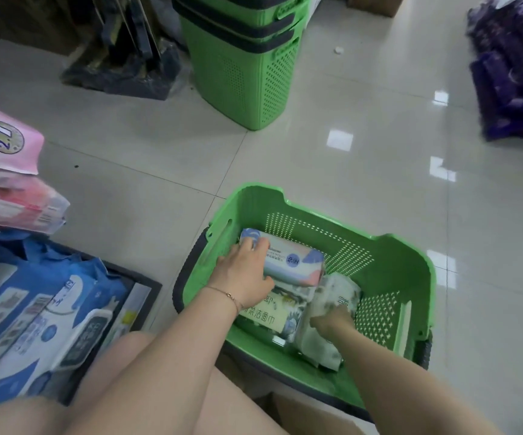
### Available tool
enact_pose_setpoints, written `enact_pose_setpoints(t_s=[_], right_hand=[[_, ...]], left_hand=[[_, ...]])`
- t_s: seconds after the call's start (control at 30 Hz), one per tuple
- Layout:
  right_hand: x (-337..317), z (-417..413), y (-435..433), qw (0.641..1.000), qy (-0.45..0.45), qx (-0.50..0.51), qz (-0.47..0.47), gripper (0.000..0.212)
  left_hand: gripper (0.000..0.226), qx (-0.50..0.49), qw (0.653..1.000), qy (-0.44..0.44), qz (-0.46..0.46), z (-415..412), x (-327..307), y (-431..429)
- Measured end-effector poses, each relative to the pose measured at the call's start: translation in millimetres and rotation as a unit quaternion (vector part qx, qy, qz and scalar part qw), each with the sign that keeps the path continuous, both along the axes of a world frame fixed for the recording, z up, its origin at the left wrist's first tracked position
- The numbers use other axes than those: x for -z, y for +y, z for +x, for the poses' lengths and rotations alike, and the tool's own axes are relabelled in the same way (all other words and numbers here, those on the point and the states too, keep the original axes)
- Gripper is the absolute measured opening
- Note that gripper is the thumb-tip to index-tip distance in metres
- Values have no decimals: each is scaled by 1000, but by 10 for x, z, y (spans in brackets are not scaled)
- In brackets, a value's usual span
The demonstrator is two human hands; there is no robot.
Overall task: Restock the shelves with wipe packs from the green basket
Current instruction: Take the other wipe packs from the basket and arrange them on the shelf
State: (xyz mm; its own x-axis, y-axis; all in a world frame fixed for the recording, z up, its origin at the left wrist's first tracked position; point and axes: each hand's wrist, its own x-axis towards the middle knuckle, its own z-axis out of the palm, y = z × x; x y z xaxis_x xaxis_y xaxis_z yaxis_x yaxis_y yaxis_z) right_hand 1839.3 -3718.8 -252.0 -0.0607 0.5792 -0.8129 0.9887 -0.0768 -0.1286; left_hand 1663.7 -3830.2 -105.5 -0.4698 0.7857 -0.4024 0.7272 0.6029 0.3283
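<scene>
A: Obs. Nearest: right hand [332, 321] in the basket's near part, fingers curled into the white pack [335, 296]. It is blurred, so I cannot tell where the thumb sits. Left hand [244, 271] grips the end of the blue pack [294, 262], fingers over the top, thumb on the near side.

B: Where is the stock?

A: All in the basket [410, 249], on the floor just past the knees. The blue pack lies on a flat pack [263, 312]. The white pack stands tilted against them.

B: Technique?

A: Judgement: lift one pack per hand straight up, clear of the rim, before swinging away. Grip across the body. The film looks slick and the fill soft, so a pinch on a seam likely slips.

B: Materials?

A: Packs: glossy printed film, pillow-edged bricks. Basket: rigid green plastic, perforated walls, slot handles, dark trim outside. To the left is a dark tray [147, 284] of blue-white packs [34, 309]. Beyond it are pink packs [6, 171], stacked. Floor: glazed tile with glare spots.

B: Farther?

A: A stack of green bins [244, 73] with the same perforation. Purple packs [511, 73] are heaped far right.
</scene>
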Motion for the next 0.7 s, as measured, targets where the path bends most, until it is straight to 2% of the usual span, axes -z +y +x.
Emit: enact_pose_setpoints(t_s=[0.1,0.23,0.37,0.7], right_hand=[[184,48,-90,991,-52,119,-26,114],[308,-24,-190,992,-96,81,-27,133],[353,-71,-189,989,-131,72,-11,132],[353,-69,-137,989,-116,93,4,140]], left_hand=[[51,5,1000,-19,10,1,24,50],[52,14,999,-28,18,-17,36,89],[50,18,999,-27,27,-11,47,101],[51,16,999,-32,41,11,9,147]])
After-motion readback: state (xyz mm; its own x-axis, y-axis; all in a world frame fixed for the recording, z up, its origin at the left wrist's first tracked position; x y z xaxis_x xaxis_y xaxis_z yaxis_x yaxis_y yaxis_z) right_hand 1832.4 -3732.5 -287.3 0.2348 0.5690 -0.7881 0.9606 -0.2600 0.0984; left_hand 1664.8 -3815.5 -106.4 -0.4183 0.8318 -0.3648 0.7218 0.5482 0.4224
